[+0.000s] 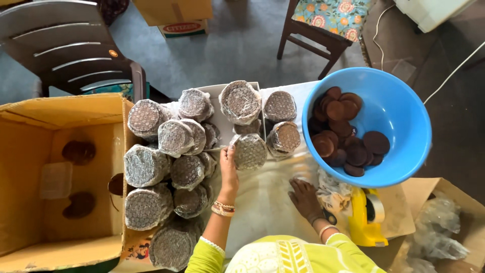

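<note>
The big cardboard box (55, 177) at the left stands open and nearly bare, with only 3 or 4 dark discs on its floor. Beside it, the white table (262, 202) carries well over a dozen bubble-wrapped stacks (166, 172), so much of the wrapping looks done. The blue basin (399, 116) at the right holds many loose brown discs (343, 136), which appear to be what is left. The left hand (228, 164) touches one wrapped stack (250, 150) near the table's middle, fingers curled against its side. The right hand (303, 196) lies flat on the table, fingers together, near crumpled plastic and a yellow tape dispenser (366, 217).
</note>
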